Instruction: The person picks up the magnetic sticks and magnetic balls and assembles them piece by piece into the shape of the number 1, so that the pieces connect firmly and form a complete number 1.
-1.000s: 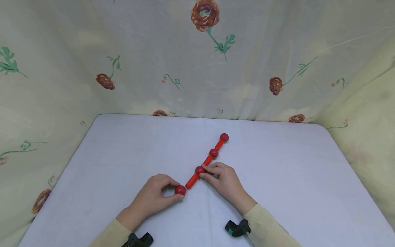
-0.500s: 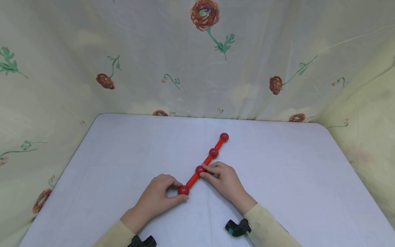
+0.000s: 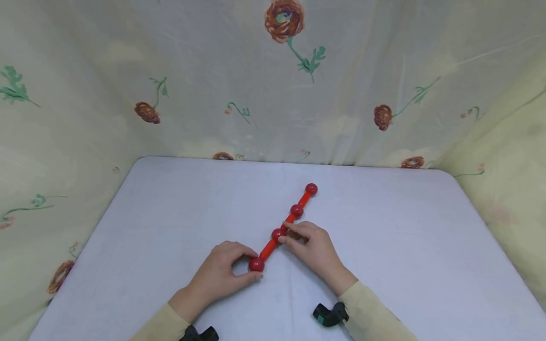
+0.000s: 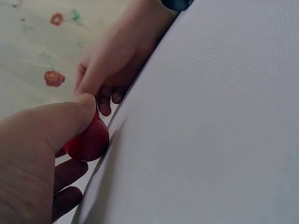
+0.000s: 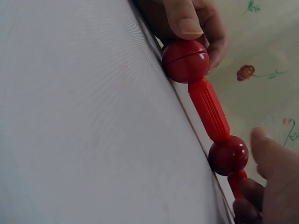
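Observation:
A chain of dark red balls and orange-red rods runs diagonally over the table in the head view, from the far ball (image 3: 311,189) to the near ball (image 3: 256,264). My left hand (image 3: 222,270) holds this near ball between thumb and index finger. A ribbed rod (image 5: 209,109) joins it to the second ball (image 5: 228,155) in the right wrist view. Beside that second ball is my right hand (image 3: 314,248); its thumb (image 5: 264,149) stands off the ball, and its other fingers lie close to the following rod (image 5: 237,183).
The chain lies on a white table (image 3: 179,208) with rounded far corners. A pale flowered curtain (image 3: 204,57) hangs behind and at both sides. Dark wrist devices sit at both cuffs, the right one (image 3: 330,314) in full view.
My left hand has brought the near ball up to the free end of the chain's last rod, and they now touch. The right thumb and index finger have spread slightly.

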A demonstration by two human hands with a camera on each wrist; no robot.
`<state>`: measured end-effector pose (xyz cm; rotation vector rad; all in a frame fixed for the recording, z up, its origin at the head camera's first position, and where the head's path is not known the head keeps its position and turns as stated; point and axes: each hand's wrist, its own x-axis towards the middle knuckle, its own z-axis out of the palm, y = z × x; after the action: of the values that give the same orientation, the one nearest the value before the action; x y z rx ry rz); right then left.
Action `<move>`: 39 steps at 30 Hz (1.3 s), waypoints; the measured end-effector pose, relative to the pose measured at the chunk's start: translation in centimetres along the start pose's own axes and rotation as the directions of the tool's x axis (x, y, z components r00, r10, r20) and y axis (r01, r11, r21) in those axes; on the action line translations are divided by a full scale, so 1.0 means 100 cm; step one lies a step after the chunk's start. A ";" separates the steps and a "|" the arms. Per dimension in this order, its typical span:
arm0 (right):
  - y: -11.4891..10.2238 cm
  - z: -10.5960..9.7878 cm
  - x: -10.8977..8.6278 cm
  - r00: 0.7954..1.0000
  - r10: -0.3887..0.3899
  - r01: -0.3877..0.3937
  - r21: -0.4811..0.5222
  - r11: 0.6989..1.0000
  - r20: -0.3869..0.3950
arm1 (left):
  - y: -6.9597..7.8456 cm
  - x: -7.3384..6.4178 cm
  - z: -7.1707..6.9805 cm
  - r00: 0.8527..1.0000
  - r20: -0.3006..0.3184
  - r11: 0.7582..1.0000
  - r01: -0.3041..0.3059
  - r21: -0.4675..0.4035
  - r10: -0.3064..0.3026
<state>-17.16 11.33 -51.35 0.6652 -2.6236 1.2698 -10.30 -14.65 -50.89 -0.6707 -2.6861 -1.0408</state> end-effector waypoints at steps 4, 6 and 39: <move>0.011 -0.012 0.012 0.993 0.076 -0.075 0.007 0.997 -0.088 | -0.002 0.002 0.001 0.999 0.003 0.999 -0.048 -0.014 0.048; 0.019 -0.019 0.019 0.990 0.109 -0.113 -0.030 0.993 -0.094 | -0.003 0.002 0.002 0.998 0.016 0.998 -0.061 -0.014 0.062; 0.014 0.009 0.042 0.987 -0.003 0.003 -0.002 1.000 0.158 | 0.025 -0.016 0.009 0.941 0.149 0.953 -0.295 -0.074 0.303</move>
<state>-21.47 10.07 -51.54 0.7999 -2.7473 1.2612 -7.77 -13.00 -50.58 -1.1759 -2.5784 -1.0133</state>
